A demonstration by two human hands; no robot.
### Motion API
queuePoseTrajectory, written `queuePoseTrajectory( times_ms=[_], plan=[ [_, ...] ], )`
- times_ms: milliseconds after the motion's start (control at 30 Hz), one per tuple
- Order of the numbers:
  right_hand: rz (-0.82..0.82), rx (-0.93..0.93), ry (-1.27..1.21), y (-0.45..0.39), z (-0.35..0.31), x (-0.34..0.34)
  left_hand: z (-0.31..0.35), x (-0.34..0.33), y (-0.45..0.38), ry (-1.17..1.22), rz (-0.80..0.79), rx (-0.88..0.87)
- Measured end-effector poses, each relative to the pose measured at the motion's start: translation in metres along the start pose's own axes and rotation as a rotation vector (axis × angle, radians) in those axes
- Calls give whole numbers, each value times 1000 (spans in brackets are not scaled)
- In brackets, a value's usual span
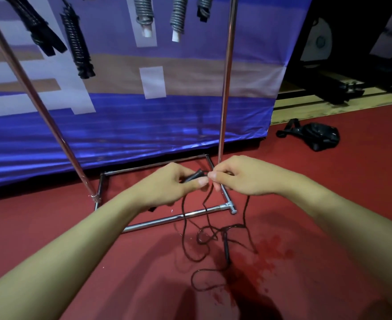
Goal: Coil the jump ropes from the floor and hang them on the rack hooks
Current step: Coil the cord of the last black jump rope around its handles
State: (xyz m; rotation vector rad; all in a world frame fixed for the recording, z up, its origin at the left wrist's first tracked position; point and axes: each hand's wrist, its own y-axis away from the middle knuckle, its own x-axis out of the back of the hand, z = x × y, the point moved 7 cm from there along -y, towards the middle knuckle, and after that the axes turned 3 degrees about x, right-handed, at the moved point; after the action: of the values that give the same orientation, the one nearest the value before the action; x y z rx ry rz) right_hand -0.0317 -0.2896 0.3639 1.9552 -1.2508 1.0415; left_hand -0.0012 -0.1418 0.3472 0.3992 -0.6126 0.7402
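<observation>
Red floor carries one tangled black jump rope beneath the rack, where I count five coiled ropes hanging. My left hand grasps one handle; my right hand pinches the cord beside it.

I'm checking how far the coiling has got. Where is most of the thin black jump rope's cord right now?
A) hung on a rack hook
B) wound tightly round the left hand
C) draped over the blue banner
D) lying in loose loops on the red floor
D: the thin black jump rope's cord trails down from the left hand and right hand into loose loops on the red floor.
</observation>
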Motion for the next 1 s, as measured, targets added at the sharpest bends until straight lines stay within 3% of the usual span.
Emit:
queuePoseTrajectory(
  times_ms=[200,333,400,533,633,800,900,1000],
  plan=[
    [-79,-80,-168,8,12,-8,-11,28,0,-69,141,-52],
    [-267,-184,-151,24,47,-15,-49,64,4,-282,194,51],
    [-287,-202,-194,30,56,-16,-68,72,9,-313,173,125],
    [-181,-71,-157,21,35,-9,-43,56,8,-246,192,38],
    [-68,34,-93,7,9,-10,-5,13,1,-113,106,-40],
    [35,-36,-105,5,10,0,5,-10,-5,-92,52,-73],
    [-73,-97,-157,12,25,-4,-8,12,-5,-107,73,-81],
    [-276,-235,-17,26,56,-10,-42,44,-2,-263,121,-8]
  ],
)
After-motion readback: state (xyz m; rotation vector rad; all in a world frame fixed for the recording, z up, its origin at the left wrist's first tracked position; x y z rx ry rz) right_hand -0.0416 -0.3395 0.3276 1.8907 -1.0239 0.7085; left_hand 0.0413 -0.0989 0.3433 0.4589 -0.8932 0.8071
